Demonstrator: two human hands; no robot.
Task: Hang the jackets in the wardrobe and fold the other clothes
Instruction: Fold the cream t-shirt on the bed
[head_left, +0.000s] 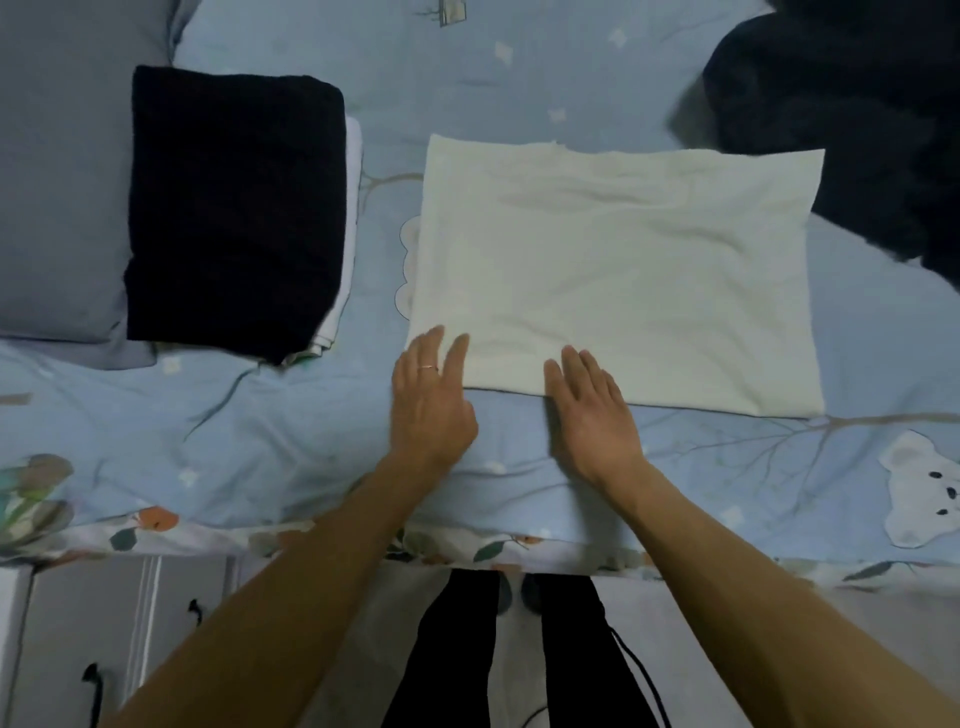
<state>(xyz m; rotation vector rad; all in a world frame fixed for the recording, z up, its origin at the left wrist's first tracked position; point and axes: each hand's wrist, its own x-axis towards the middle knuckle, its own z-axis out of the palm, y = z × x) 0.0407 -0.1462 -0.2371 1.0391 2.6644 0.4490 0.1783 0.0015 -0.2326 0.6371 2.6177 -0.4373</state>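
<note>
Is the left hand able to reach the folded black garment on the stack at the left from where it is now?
Probably yes. The left hand is open at the white cloth's near corner, and only bare bedsheet lies between it and the black garment.

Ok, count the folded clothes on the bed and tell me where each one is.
3 at least. A white garment lies flat mid-bed at the fingertips of both hands. A black folded piece sits left by the pillow, atop a white one; more may hide beneath.
</note>
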